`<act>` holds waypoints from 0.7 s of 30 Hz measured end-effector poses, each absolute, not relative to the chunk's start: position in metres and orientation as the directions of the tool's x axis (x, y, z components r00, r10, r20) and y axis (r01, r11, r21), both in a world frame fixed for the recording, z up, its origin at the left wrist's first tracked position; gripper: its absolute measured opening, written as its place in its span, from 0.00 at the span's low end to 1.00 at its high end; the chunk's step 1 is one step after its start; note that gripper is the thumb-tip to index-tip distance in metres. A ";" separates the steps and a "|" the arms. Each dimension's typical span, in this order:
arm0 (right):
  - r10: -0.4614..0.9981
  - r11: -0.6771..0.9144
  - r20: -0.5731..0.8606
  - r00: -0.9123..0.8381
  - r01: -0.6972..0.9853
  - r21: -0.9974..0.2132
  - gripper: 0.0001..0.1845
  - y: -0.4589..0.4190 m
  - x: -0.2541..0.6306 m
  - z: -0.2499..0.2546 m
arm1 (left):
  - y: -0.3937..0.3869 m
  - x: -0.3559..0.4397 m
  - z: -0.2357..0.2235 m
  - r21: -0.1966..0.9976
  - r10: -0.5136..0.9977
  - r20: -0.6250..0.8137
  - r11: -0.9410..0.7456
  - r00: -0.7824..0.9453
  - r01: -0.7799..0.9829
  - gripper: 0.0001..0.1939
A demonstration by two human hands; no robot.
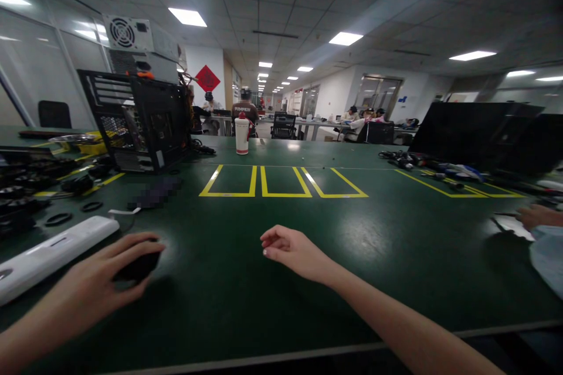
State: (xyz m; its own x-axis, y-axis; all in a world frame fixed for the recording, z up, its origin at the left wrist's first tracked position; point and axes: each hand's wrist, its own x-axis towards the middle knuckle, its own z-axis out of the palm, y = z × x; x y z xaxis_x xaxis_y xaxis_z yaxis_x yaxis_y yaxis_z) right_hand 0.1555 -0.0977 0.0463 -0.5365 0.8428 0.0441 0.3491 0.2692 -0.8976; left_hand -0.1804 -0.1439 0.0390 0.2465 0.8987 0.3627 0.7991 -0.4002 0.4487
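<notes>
My left hand [108, 269] is closed around a black rounded object [139, 265], held at the left above the green table [246, 304]. The fingers hide part of it, and its exact kind is unclear. Close by on the left lies a long white power strip [57, 255] with a white cable. My right hand [292, 249] hovers near the middle of the table, fingers loosely curled and thumb a little apart, with nothing visible in it. Ahead of it, yellow tape outlines [285, 194] mark the tabletop.
An opened black computer case [149, 123] stands at the left with a power supply [129, 34] on top. Black rings [58, 220] and dark parts lie nearby. A white cup [241, 136] stands further back. Dark monitors [466, 135] and another person's hand [540, 217] are at the right.
</notes>
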 end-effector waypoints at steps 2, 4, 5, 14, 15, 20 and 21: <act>0.848 0.251 0.037 -0.529 0.339 -0.907 0.19 -0.082 0.148 0.038 | -0.114 -0.145 0.038 0.415 0.904 0.281 -0.418 0.323 0.808 0.20; 0.853 0.230 0.044 -0.519 0.299 -0.926 0.23 -0.068 0.141 0.032 | -0.088 -0.106 0.037 0.424 0.868 0.281 -0.496 0.411 0.758 0.21; 0.857 0.219 0.051 -0.512 0.273 -0.937 0.24 -0.062 0.138 0.030 | -0.076 -0.087 0.036 0.432 0.847 0.298 -0.530 0.440 0.730 0.21; 0.933 -0.026 -0.016 -0.359 -0.023 -0.999 0.19 -0.033 0.142 0.023 | -0.040 -0.024 0.037 0.521 0.790 0.342 -0.610 0.508 0.597 0.21; 0.931 -0.046 -0.030 -0.364 -0.033 -0.998 0.18 -0.032 0.144 0.024 | -0.041 -0.023 0.040 0.534 0.792 0.328 -0.605 0.515 0.590 0.21; 0.923 -0.047 -0.051 -0.381 0.022 -0.999 0.15 -0.030 0.151 0.032 | -0.043 -0.021 0.048 0.629 0.825 0.274 -0.542 0.494 0.557 0.29; 0.924 -0.033 -0.047 -0.380 0.043 -0.999 0.14 -0.030 0.151 0.032 | -0.042 -0.021 0.047 0.650 0.838 0.263 -0.520 0.478 0.554 0.32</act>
State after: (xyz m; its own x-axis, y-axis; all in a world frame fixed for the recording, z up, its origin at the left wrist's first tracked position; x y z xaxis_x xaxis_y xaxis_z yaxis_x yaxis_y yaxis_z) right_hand 0.1514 -0.0298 0.0325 -0.3796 0.9239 -0.0471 0.0426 -0.0334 -0.9985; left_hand -0.0209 -0.0421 0.0466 0.4775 0.8383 0.2631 0.5540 -0.5197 0.6504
